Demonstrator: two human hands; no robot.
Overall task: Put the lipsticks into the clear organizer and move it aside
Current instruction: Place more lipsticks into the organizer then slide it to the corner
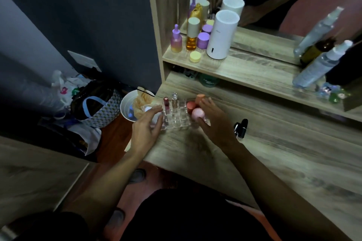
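Observation:
The clear organizer (177,118) stands near the left end of the wooden desk (264,154). A red lipstick (166,102) and a clear-capped lipstick (174,99) stand upright in its back left slots. Pink and orange makeup sponges (196,112) sit at its right side. My left hand (146,127) rests against the organizer's left side, fingers spread. On the right side lies my right hand (212,121), fingers around the sponges and the organizer's right edge. A black lipstick (241,128) lies on the desk to the right of my right hand.
A white bin (127,106) with tissue stands on the floor just left of the desk edge, beside bags. The upper shelf (244,70) holds purple bottles, jars, a white cylinder (222,35) and spray bottles (317,66). A mirror is behind.

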